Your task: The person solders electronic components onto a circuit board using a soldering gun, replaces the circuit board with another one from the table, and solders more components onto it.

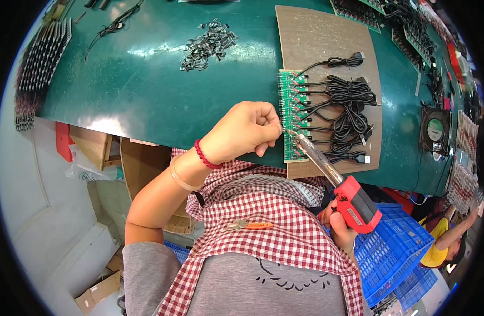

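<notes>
A row of joined green circuit boards [293, 105] lies along the left edge of a brown wooden board, with black cables [349, 95] running from it in coiled bundles to the right. My left hand [252, 128] is closed in a pinch at the left edge of the circuit boards; whatever its fingertips hold is too small to make out. In my right hand [339, 225] is a soldering iron [357, 203] with a red and black handle. Its metal tip points up and left, meeting the circuit boards close beside my left fingertips. Part of my right hand is hidden behind the handle.
The brown wooden board [326, 39] rests on a green tabletop [147, 84]. Farther up lies a pile of small black pin parts [208, 45]. A fan [435, 129] stands at the right. Blue crates [389, 247] are at lower right, near another person in yellow [436, 245].
</notes>
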Demonstrator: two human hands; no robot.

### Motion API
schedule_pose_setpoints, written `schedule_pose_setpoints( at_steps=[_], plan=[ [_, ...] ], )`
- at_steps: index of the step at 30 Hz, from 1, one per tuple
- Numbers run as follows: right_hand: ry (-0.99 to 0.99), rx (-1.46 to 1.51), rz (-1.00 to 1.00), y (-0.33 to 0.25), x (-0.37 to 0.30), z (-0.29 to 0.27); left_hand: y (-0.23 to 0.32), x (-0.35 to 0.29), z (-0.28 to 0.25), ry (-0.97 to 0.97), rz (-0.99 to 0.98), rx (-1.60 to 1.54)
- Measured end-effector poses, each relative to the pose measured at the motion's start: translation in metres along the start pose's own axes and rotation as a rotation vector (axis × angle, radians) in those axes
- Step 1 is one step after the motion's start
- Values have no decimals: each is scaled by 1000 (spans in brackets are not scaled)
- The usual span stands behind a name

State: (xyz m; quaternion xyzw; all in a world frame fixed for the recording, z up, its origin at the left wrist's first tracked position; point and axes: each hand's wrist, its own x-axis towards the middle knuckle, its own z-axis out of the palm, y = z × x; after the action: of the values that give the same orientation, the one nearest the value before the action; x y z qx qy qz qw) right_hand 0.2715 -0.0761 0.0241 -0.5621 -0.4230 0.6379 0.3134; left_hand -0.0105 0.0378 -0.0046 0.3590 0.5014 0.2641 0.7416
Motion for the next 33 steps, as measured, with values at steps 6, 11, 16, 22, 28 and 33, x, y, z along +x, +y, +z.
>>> schedule_pose_setpoints(
  at_steps=[6, 11, 16, 22, 28, 33],
  plan=[
    [-45, 25, 14, 3, -2, -3, -1, -1, 1, 13, 13, 18],
    [-1, 21, -4, 0, -2, -2, 0, 0, 1, 11, 11, 12],
    [18, 61, -155, -1, 4, 4, -4, -1, -1, 25, 53, 24],
    [30, 112, -271, -10, 12, 8, 15, -2, -31, 554, 469, 791],
    [2, 148, -232, -15, 11, 5, 15, 23, -69, 1010, 384, 1280],
    [18, 166, -271, -20, 15, 8, 20, 14, -58, 906, 378, 1137]
  ],
)
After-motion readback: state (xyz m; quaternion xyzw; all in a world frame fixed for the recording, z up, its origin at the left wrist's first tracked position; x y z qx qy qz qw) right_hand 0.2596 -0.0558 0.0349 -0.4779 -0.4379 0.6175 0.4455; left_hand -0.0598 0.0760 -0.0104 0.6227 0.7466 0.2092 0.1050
